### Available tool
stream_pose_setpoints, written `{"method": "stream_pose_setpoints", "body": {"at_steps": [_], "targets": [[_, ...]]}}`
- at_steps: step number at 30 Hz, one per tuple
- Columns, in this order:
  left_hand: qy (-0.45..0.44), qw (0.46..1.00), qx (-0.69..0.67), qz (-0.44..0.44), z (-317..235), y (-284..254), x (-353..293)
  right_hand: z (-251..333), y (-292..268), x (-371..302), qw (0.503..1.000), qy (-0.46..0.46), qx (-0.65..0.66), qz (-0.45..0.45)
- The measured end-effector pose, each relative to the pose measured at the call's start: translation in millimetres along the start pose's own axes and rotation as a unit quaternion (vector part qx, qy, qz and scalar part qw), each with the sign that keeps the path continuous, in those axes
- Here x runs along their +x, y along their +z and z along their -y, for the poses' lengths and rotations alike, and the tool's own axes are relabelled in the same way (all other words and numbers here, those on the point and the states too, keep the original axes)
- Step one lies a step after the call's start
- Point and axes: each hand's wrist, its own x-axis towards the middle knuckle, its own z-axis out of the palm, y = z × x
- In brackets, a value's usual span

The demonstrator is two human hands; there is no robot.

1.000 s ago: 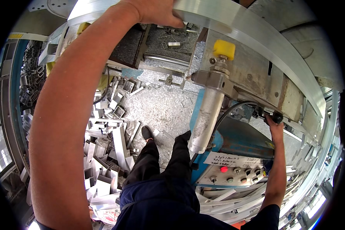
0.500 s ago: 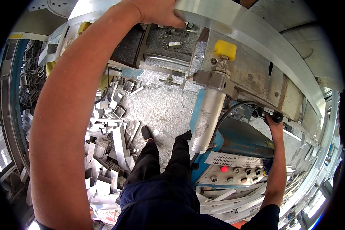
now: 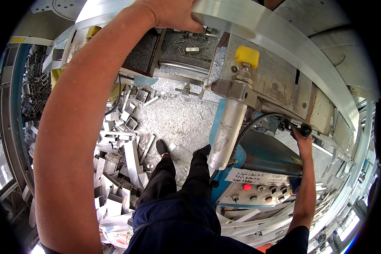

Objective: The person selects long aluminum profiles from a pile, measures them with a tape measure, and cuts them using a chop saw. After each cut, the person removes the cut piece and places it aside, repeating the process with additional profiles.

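A long silvery aluminium profile (image 3: 258,21) lies across the far side of the machine bed. My left hand (image 3: 171,16) holds it near the upper edge of the view, thumb against its near side; the other fingers are mostly hidden. Lower on the right, my right hand (image 3: 302,139) is closed around a black knob (image 3: 305,130) under the front edge of the bed. Between my hands, a metal clamping cylinder (image 3: 230,131) with a yellow pad (image 3: 247,56) is mounted on the bed, its pad apart from the profile.
Below the bed, a blue control box (image 3: 258,194) carries a red button (image 3: 247,187) and several knobs. Cut aluminium pieces (image 3: 114,186) are heaped on the floor at left. Offcuts lie on a dark tray (image 3: 186,48). A black hose (image 3: 252,129) curves beside the cylinder. Long profiles (image 3: 258,224) lie at lower right.
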Motion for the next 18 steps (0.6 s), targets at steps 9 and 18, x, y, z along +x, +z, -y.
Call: {"method": "stream_pose_setpoints", "body": {"at_steps": [9,18], "targets": [[-0.004,1.0,-0.008,0.018,-1,-4,0,5,-3,1,0.999,0.031,-0.026,0.023],[-0.008,1.0,-0.009,0.014,2,1,3,0,-14,8,0.989,-0.025,-0.14,0.048]]}}
